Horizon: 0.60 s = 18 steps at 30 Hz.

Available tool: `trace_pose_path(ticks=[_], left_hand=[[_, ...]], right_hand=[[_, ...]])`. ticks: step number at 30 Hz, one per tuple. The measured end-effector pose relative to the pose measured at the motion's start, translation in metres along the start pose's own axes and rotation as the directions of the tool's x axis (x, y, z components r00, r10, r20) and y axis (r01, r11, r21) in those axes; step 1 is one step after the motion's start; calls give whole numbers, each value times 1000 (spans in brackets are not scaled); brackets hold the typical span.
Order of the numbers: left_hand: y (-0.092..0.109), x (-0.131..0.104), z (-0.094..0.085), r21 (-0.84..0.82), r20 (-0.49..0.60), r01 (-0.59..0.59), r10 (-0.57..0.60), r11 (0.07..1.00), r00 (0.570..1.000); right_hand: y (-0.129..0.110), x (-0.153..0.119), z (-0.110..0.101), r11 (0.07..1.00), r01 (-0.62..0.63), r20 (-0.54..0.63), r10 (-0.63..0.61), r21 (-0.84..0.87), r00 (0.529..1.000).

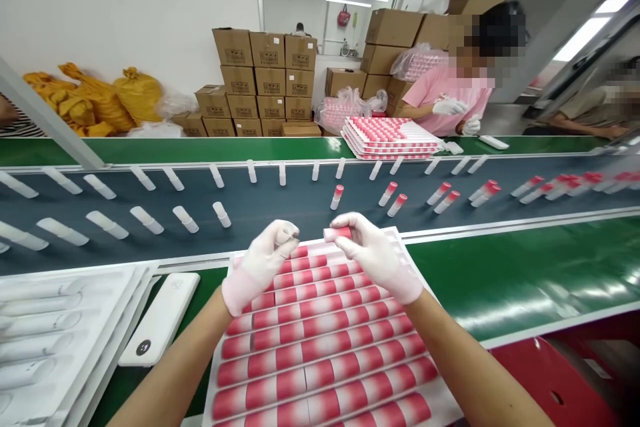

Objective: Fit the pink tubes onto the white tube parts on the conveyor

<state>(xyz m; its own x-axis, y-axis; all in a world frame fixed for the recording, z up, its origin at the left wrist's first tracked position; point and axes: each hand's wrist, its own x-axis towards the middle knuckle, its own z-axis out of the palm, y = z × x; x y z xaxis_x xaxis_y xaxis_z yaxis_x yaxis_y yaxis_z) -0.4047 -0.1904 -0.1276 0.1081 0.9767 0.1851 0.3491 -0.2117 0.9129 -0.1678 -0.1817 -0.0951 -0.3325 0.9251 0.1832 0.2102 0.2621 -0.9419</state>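
Observation:
My right hand point(377, 257), in a white glove, pinches a short pink-and-white tube point(337, 234) above the far edge of a tray. My left hand point(263, 263), gloved too, is closed with thumb and fingertips together just left of that tube; whatever lies between them is too small to make out. Under both hands, the white tray point(397, 240) bears rows of tubes point(320, 313) shaded from red to white, lying on their sides. Beyond it, a dark conveyor belt point(260, 203) carries plain white tubes point(223, 213) on the left and red-topped tubes point(337, 197) on the right.
A white power bank point(160, 320) lies left of the tray, beside stacked white trays point(115, 333). Across the belt, a person in pink point(440, 100) stands by stacked filled trays point(390, 140). Cartons point(270, 73) and yellow sacks point(137, 97) line the wall. A metal post point(50, 113) slants at left.

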Motion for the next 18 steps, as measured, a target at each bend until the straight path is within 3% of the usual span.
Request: trace_pose_path(ticks=[2,4,7,10,14,18], left_hand=[[10,-12,12,39,33,-38,36,999,999],[17,-18,18,45,78,-22,18,999,997],[27,-21,16,54,175,60,-68,997,982],[34,-21,13,148,199,116,-145,982,969],[45,-23,14,221,201,117,-163,968,966],[55,-21,17,79,265,91,-109,993,958]], right_hand=[[-19,1,2,992,90,62,-96,86,993],[-32,2,3,984,170,132,-177,62,975],[-41,4,0,960,277,192,-263,-45,945],[-45,7,-6,921,379,248,-347,-94,905],[-46,9,-5,913,375,213,-338,-163,917],[-38,6,7,944,318,190,-297,-92,936]])
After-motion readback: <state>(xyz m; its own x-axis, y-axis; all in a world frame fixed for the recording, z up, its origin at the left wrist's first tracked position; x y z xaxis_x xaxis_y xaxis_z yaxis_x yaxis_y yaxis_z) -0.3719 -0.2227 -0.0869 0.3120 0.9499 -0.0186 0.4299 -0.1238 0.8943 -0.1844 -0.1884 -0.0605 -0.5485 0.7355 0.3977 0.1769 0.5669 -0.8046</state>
